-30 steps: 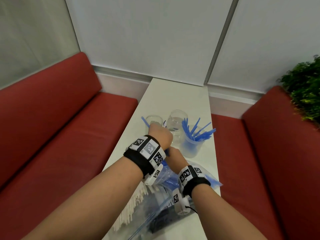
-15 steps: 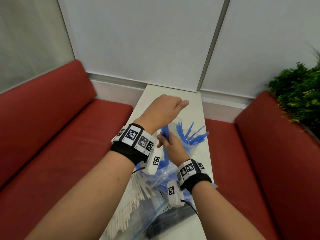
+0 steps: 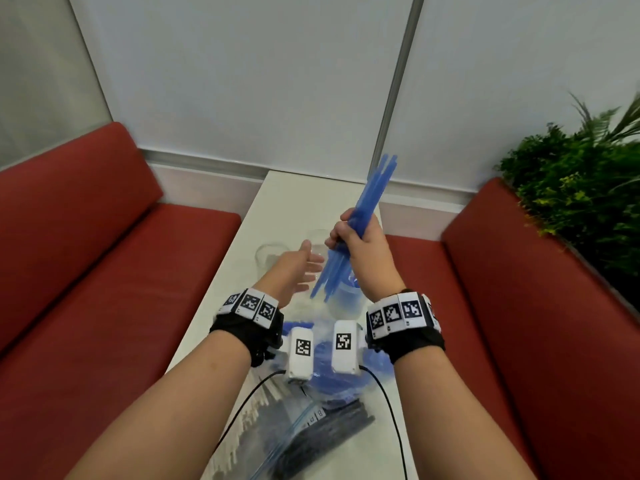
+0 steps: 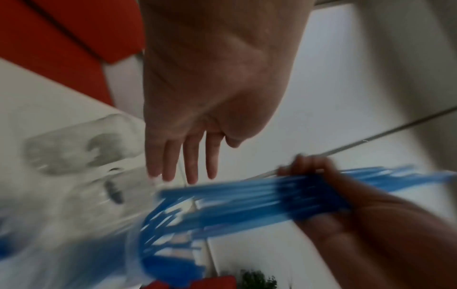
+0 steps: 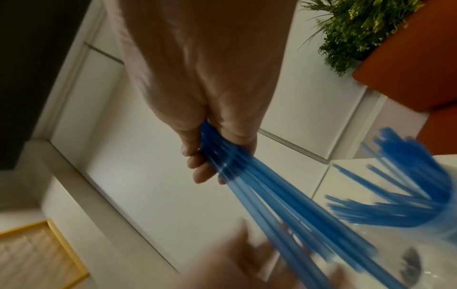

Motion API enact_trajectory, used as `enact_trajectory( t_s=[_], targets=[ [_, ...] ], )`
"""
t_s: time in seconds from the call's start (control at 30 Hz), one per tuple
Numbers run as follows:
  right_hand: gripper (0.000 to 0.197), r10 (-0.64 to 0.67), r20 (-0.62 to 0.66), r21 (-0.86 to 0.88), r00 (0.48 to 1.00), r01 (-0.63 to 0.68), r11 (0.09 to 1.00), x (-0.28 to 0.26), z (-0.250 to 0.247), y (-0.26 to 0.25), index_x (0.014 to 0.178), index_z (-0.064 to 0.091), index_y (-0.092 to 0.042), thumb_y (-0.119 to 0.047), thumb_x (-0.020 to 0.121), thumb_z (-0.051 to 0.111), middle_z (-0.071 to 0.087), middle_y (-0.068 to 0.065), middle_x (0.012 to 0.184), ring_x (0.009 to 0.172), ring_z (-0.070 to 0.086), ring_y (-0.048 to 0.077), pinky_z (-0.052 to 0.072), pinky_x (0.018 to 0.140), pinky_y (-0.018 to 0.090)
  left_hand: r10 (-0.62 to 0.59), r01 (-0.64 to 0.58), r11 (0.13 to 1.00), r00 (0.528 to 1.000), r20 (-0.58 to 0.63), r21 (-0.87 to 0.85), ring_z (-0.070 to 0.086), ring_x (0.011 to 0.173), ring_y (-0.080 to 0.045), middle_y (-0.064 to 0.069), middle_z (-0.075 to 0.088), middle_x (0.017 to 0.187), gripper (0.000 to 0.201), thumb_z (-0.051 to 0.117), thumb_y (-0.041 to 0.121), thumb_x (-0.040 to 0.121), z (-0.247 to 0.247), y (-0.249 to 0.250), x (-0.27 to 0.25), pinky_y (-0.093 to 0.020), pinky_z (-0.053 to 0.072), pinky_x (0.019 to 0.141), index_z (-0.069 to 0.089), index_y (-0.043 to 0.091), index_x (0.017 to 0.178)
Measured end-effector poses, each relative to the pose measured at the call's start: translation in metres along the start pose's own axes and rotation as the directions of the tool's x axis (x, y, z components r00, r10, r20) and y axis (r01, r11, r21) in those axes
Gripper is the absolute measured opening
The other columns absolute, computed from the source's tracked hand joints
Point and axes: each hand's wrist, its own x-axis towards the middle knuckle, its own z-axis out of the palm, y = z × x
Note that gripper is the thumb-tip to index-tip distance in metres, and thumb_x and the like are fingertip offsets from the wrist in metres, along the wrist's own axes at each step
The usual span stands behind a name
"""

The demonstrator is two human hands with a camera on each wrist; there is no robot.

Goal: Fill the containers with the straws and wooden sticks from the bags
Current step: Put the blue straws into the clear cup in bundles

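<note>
Right hand [image 3: 360, 244]: fist clamped round the middle of a bundle of blue straws [image 3: 372, 192], upper ends raised toward the wall, lower ends angled down over a clear cup [image 3: 344, 299] already holding blue straws. Left hand [image 3: 294, 268]: fingers straight and slightly spread, holding nothing, just beside the bundle's lower ends; contact not clear.

From the left wrist view only: open palm and four straight fingers [image 4: 190, 162] above the table [image 4: 49, 93], the gripped bundle [image 4: 247, 201] crossing below them, two blurred empty clear cups [image 4: 81, 144] beyond. From the right wrist view only: fingertips [image 5: 200, 172] curled under the bundle [image 5: 259, 195], loose straws fanned out in the filled cup [image 5: 408, 195] at right.

From the head view only: two empty clear cups [image 3: 273, 254] behind the left hand; near the table edge, a zip bag of blue straws [image 3: 332, 379], a bag of dark straws [image 3: 329, 434], and pale wooden sticks [image 3: 242, 441] partly hidden by the forearm.
</note>
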Motion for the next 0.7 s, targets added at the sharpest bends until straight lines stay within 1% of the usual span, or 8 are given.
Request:
enact_trajectory(
  t_s=[0.07, 0.13, 0.2, 0.27, 0.37, 0.43, 0.57, 0.7],
  targets=[
    [0.018, -0.015, 0.008, 0.070, 1.000, 0.014, 0.997, 0.000, 0.001, -0.014, 0.101, 0.050, -0.015, 0.002, 0.103, 0.047, 0.057, 0.000, 0.074, 0.070, 0.061, 0.016, 0.055, 0.081, 0.033, -0.168, 0.207, 0.963, 0.963, 0.213, -0.175, 0.061, 0.103, -0.032, -0.014, 0.063, 0.119, 0.056, 0.033, 0.054, 0.101, 0.002, -0.023, 0.002, -0.041, 0.046, 0.096, 0.061, 0.009, 0.116],
    [0.016, -0.021, 0.019, 0.099, 1.000, 0.019, 0.995, -0.004, 0.003, -0.023, 0.103, 0.049, -0.013, 0.003, 0.103, 0.046, 0.057, 0.004, 0.076, 0.071, 0.062, 0.019, 0.056, 0.080, 0.031, -0.206, 0.346, 0.837, 0.917, 0.342, -0.424, 0.063, 0.102, -0.038, -0.022, 0.059, 0.122, 0.053, 0.041, 0.045, 0.102, 0.005, -0.037, 0.002, -0.044, 0.053, 0.090, 0.057, -0.001, 0.124],
    [0.016, -0.022, 0.032, 0.091, 0.999, 0.019, 0.996, -0.008, 0.004, -0.031, 0.105, 0.049, -0.012, 0.003, 0.101, 0.050, 0.059, 0.006, 0.079, 0.075, 0.064, 0.022, 0.057, 0.081, 0.030, -0.190, 0.416, 0.662, 0.898, 0.397, -0.623, 0.064, 0.105, -0.042, -0.028, 0.059, 0.120, 0.045, 0.048, 0.030, 0.102, 0.009, -0.040, 0.001, -0.047, 0.058, 0.083, 0.059, -0.011, 0.116],
    [0.017, -0.032, 0.039, 0.066, 0.999, 0.029, 0.997, -0.011, 0.003, -0.036, 0.108, 0.050, -0.012, 0.001, 0.099, 0.056, 0.061, 0.007, 0.082, 0.078, 0.067, 0.023, 0.057, 0.083, 0.031, -0.168, 0.448, 0.572, 0.884, 0.436, -0.687, 0.067, 0.100, -0.043, -0.029, 0.063, 0.109, 0.044, 0.049, 0.024, 0.102, 0.011, -0.038, -0.001, -0.048, 0.059, 0.079, 0.064, -0.017, 0.102],
    [0.017, -0.026, 0.021, 0.026, 0.999, 0.026, 0.999, -0.013, 0.004, -0.038, 0.107, 0.054, -0.015, -0.008, 0.097, 0.065, 0.063, 0.003, 0.084, 0.079, 0.069, 0.022, 0.057, 0.083, 0.032, -0.177, 0.453, 0.599, 0.879, 0.442, -0.660, 0.069, 0.091, -0.040, -0.026, 0.067, 0.094, 0.032, 0.057, 0.012, 0.092, 0.010, -0.037, -0.006, -0.045, 0.061, 0.070, 0.070, -0.017, 0.087],
    [0.015, -0.007, 0.018, 0.020, 1.000, 0.007, 1.000, -0.014, 0.006, -0.036, 0.103, 0.056, -0.015, -0.013, 0.095, 0.069, 0.060, 0.000, 0.075, 0.073, 0.065, 0.021, 0.056, 0.079, 0.035, -0.214, 0.458, 0.634, 0.878, 0.427, -0.623, 0.071, 0.078, -0.035, -0.023, 0.067, 0.085, 0.024, 0.064, 0.008, 0.080, 0.011, -0.038, -0.009, -0.040, 0.061, 0.062, 0.071, -0.014, 0.079],
    [0.023, 0.015, 0.062, -0.033, 0.998, -0.012, 0.999, -0.017, 0.009, -0.035, 0.079, 0.057, -0.016, -0.024, 0.094, 0.072, 0.050, -0.002, 0.061, 0.063, 0.057, 0.020, 0.054, 0.083, 0.049, -0.292, 0.505, 0.701, 0.847, 0.444, -0.503, 0.059, 0.047, -0.015, -0.011, 0.061, 0.070, 0.031, 0.058, 0.018, 0.094, 0.013, -0.043, -0.005, -0.021, 0.049, 0.038, 0.069, -0.001, 0.072],
    [0.032, -0.012, 0.101, -0.035, 0.995, 0.015, 0.999, -0.016, 0.011, -0.042, 0.067, 0.057, -0.020, -0.031, 0.091, 0.075, 0.055, 0.001, 0.063, 0.068, 0.057, 0.024, 0.054, 0.076, 0.036, -0.281, 0.516, 0.682, 0.840, 0.465, -0.519, 0.047, 0.043, -0.009, -0.009, 0.058, 0.071, 0.027, 0.055, 0.020, 0.094, 0.007, -0.047, -0.002, -0.013, 0.036, 0.033, 0.063, 0.003, 0.075]
  ],
)
